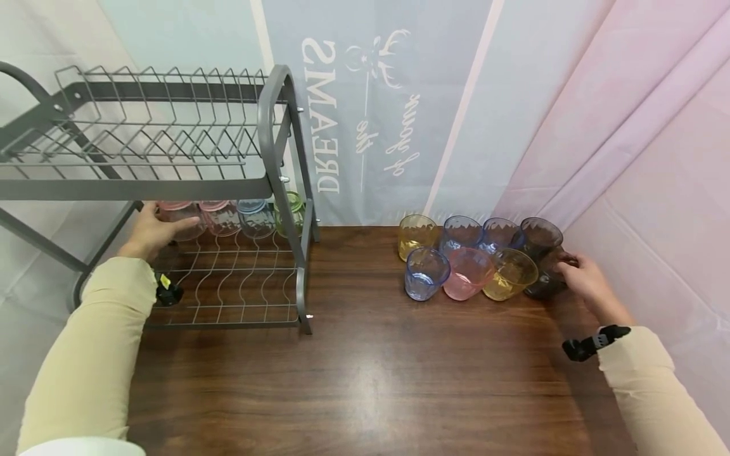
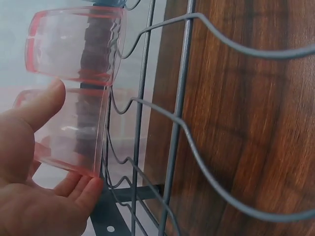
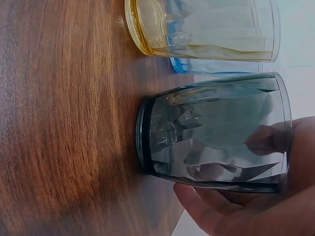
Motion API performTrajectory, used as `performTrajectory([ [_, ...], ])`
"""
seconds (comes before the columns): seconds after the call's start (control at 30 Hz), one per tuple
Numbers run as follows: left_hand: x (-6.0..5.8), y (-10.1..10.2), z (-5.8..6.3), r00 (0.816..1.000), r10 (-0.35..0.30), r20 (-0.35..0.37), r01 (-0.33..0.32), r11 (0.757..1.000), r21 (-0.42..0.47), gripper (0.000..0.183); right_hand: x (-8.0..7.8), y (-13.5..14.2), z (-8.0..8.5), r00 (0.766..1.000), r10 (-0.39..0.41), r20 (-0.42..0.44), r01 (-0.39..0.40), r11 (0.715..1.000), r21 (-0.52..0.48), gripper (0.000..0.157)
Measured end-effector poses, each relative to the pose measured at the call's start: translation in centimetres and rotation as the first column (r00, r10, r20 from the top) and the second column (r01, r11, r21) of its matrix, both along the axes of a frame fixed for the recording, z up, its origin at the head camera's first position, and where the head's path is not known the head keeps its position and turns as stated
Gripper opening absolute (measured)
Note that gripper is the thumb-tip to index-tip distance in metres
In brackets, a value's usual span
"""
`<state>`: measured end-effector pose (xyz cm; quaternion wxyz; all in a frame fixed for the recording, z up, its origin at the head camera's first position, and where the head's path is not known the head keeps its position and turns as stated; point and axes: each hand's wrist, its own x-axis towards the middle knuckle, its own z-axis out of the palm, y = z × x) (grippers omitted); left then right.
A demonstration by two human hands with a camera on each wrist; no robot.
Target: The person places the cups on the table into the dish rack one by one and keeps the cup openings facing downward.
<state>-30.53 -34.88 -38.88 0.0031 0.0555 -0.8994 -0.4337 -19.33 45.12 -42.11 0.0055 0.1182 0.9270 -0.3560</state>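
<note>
Wood-grain brown table | two-tier grey metal rack, back-left corner | my left hand curled round inverted transparent pink tumbler, rack's lower back-left corner | my right hand, well apart, pinches upright transparent smoky-grey tumbler, table's back-right corner | judged step: gripping; next needs straight lift

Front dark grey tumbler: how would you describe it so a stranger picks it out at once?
On the wooden table, right of the grey metal rack, stand two rows of tumblers. The dark grey tumbler is at the front row's right end. Unlike the yellow tumbler beside it and the dark grey twin behind it, it is held by the right grip.
</note>
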Motion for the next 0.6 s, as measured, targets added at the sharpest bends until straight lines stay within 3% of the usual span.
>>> performTrajectory([
  [0.13, -0.29, 0.31, -0.24, 1.000, 0.003, -0.013, -0.004, 1.000, -0.031, 0.084, 0.08, 0.13, -0.06, 1.000, -0.007, 0.000, 0.007, 1.000, 0.002, 0.054],
  [0.4, -0.60, 0.41, -0.36, 1.000, 0.016, 0.007, -0.015, 0.999, -0.048, 0.082, 0.04, 0.04, 0.01, 1.000, -0.001, -0.030, 0.000, 1.000, -0.031, 0.051],
  [0.6, -0.67, 0.68, -0.51, 0.999, 0.038, -0.003, -0.038, 0.998, -0.057, 0.077, 0.14, -0.08, 0.18, 1.000, -0.004, -0.015, 0.005, 0.999, 0.044, 0.049],
])
